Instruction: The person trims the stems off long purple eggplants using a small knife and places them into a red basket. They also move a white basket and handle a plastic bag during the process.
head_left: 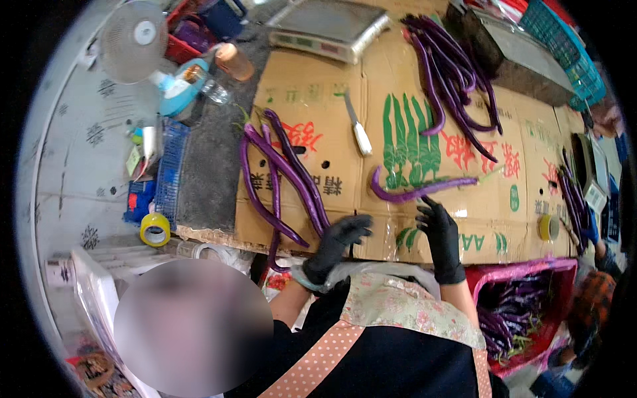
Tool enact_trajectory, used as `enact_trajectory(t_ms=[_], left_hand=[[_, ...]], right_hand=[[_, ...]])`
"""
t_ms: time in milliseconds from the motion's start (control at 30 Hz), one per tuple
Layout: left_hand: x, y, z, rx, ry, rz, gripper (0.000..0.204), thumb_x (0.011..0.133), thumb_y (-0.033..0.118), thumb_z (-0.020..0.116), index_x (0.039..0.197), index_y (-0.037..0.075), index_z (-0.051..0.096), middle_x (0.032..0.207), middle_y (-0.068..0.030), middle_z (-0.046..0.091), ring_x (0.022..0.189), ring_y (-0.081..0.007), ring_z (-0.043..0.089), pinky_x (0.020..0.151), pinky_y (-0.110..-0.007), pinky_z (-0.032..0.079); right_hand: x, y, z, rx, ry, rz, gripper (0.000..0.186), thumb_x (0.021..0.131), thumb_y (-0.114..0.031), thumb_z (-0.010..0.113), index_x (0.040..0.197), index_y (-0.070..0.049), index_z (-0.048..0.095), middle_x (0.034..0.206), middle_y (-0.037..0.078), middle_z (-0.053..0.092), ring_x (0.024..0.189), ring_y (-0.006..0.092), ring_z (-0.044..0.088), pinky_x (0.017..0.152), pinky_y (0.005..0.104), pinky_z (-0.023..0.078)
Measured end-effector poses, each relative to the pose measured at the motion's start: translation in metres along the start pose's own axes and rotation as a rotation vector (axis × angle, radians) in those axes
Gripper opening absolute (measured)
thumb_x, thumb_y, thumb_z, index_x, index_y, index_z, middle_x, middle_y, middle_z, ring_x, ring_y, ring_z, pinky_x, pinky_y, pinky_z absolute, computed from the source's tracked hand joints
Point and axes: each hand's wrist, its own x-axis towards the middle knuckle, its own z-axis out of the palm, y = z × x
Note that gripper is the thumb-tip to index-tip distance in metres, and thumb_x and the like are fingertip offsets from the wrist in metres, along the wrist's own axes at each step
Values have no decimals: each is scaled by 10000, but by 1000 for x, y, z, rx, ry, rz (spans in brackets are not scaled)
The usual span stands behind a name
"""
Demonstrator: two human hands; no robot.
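Note:
My left hand (338,244), in a black glove, is over the near edge of the cardboard-covered table with its fingers apart and nothing in them. Beside it lie several long purple eggplants (292,176), their stems pointing away from me and their lower ends near that hand. My right hand (439,240), also black-gloved, is open, its fingertips at the near side of a single curved eggplant (405,197). Whether they touch it I cannot tell. A white-handled knife (359,136) rests on the cardboard beyond, between the eggplants.
A heap of eggplants (458,73) lies at the far right, a scale (325,32) at the back. A pink crate (564,268) of eggplants stands near right. Yellow tape (155,229), a blue basket (172,166) and a fan (136,40) are left. Another person's blue-gloved hand (589,229) is far right.

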Motion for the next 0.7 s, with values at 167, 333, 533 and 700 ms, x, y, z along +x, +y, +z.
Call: enact_trajectory(t_ms=[167, 333, 533, 700], left_hand=[[-6, 2, -98, 306, 926, 434, 291, 904, 79, 430, 1171, -15, 495, 1126, -106, 552, 1027, -196, 523, 915, -344, 394], [-4, -12, -159, 654, 1056, 117, 642, 830, 258, 599, 1309, -43, 296, 1224, -228, 437, 1124, -321, 446, 936, -412, 356], [63, 14, -85, 1176, 975, 257, 1012, 599, 299, 796, 1357, -10, 202, 1351, -241, 288, 1244, -372, 289, 1013, -425, 263], [85, 36, -37, 1260, 933, -24, 1181, 526, 264, 825, 1381, 16, 49, 1377, -299, 127, 1264, -417, 230, 981, -490, 295]], right_hand=[[19, 14, -14, 33, 99, 155, 400, 909, -372, 445, 1095, -34, 549, 952, 58, 608, 783, 156, 574, 708, 286, 449], [23, 11, -1, -123, 126, 309, 471, 876, -436, 482, 1064, -12, 570, 871, 58, 634, 691, 152, 584, 637, 259, 460], [38, 5, 1, -226, 94, 383, 481, 881, -437, 470, 987, 10, 615, 796, 76, 642, 626, 161, 591, 609, 248, 464], [29, 6, 3, -236, -37, 375, 418, 913, -321, 449, 1008, 68, 571, 847, 167, 636, 736, 244, 636, 659, 305, 506]])
